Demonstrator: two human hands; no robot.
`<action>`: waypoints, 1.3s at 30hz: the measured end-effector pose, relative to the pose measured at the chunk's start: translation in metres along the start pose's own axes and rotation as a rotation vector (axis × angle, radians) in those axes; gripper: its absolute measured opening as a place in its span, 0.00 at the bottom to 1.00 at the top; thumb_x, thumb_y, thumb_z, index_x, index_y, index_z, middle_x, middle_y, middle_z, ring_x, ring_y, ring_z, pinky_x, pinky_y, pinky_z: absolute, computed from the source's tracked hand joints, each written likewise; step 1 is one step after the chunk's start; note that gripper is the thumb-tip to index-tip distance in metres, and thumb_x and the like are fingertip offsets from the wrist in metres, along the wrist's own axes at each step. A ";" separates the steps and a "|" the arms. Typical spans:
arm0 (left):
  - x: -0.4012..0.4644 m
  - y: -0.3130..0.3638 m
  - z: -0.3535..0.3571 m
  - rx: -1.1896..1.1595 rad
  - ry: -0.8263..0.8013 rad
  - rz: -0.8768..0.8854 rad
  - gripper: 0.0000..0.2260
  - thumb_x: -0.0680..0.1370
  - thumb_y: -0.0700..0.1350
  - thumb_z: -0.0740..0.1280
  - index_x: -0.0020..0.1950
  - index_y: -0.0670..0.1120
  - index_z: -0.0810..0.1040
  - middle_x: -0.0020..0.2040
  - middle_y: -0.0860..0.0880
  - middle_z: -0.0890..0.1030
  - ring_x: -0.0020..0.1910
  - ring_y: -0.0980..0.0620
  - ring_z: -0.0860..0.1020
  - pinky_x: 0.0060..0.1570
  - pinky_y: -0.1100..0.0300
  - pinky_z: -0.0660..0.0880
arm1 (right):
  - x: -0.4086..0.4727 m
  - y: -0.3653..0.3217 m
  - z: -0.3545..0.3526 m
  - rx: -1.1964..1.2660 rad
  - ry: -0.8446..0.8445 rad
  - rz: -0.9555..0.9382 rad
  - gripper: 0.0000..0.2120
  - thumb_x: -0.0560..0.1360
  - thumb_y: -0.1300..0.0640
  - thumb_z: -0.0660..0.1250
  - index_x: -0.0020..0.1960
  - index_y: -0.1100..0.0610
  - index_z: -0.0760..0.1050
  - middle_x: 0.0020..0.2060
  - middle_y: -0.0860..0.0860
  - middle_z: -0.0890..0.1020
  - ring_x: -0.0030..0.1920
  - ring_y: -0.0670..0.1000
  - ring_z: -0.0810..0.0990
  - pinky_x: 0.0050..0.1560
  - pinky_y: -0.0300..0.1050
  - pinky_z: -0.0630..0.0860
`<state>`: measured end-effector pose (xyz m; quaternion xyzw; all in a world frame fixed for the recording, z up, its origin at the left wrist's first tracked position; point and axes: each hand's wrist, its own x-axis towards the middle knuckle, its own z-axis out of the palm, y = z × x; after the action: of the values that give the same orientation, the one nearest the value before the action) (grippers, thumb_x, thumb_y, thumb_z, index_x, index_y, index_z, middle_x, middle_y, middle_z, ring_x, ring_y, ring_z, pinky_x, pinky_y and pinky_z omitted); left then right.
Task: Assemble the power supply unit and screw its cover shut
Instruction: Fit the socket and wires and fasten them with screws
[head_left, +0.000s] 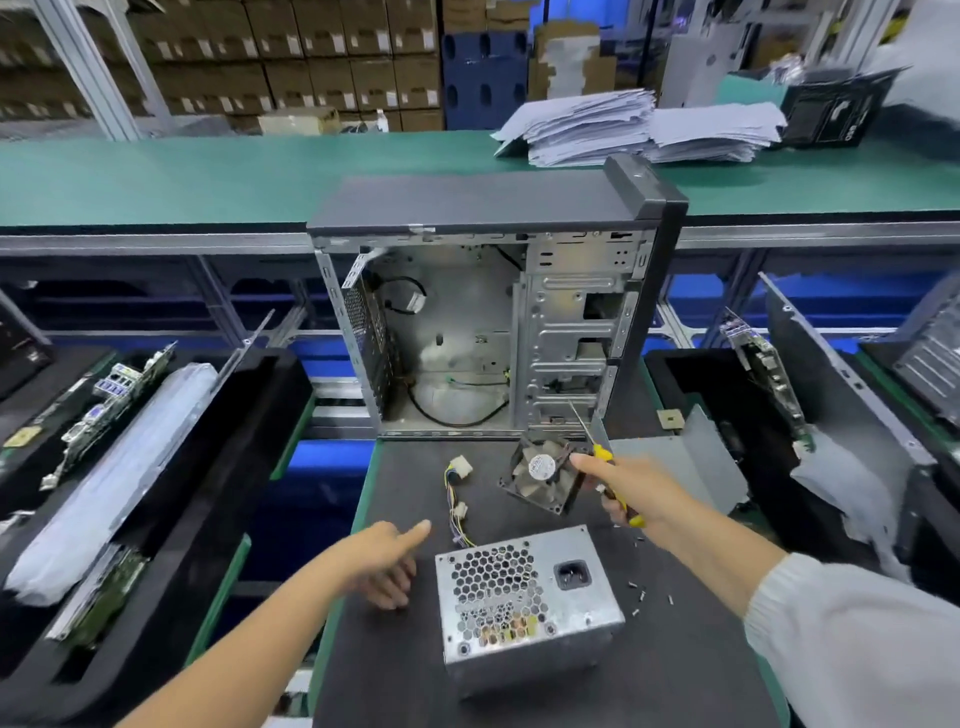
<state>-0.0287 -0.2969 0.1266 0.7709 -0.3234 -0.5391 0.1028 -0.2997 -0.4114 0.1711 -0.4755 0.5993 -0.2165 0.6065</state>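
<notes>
Power supply unit (524, 608): dull grey sheet metal, scuffed, with a perforated honeycomb grille. Fan (543, 475), at 12 o'clock from it: dark plastic, dusty, with a glossy paper hub label. Screwdriver (613, 480): glossy yellow-and-black plastic handle, bright metal shaft. Computer case (493, 332): bare galvanised steel inside, matt dark plastic front. Work mat (405, 670): matt dark grey. Paper stacks (644, 130), at 1 o'clock: white, crumpled.

Open computer case (467, 332), paper stacks (639, 127)

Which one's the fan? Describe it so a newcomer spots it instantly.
Start at the open computer case standing on the dark mat. Just before its right corner, beside the right hand gripping the yellow screwdriver, lies the fan: square black frame, round white hub sticker, unlike the perforated silver power supply.
</notes>
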 end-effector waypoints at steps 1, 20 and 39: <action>0.005 -0.009 0.005 0.008 -0.073 -0.069 0.31 0.80 0.64 0.57 0.54 0.34 0.75 0.40 0.39 0.81 0.34 0.45 0.82 0.31 0.57 0.80 | 0.001 0.007 0.000 0.078 0.006 0.091 0.12 0.72 0.49 0.72 0.44 0.57 0.76 0.30 0.50 0.71 0.19 0.45 0.65 0.19 0.33 0.61; 0.019 0.004 0.068 0.643 0.300 0.381 0.09 0.80 0.49 0.58 0.52 0.48 0.77 0.52 0.49 0.79 0.54 0.47 0.80 0.49 0.58 0.73 | -0.028 0.048 0.038 0.106 0.223 -0.044 0.20 0.80 0.45 0.58 0.51 0.63 0.74 0.37 0.57 0.79 0.38 0.55 0.77 0.38 0.46 0.73; 0.031 0.030 0.018 1.005 0.651 0.554 0.10 0.82 0.50 0.61 0.53 0.46 0.78 0.53 0.46 0.81 0.53 0.43 0.81 0.47 0.52 0.74 | -0.041 0.049 0.058 0.141 0.119 -0.526 0.17 0.79 0.46 0.59 0.42 0.61 0.65 0.34 0.64 0.68 0.28 0.53 0.64 0.25 0.46 0.66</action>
<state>-0.0499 -0.3354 0.1106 0.7369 -0.6745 -0.0154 -0.0420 -0.2686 -0.3365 0.1415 -0.5579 0.4734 -0.4351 0.5247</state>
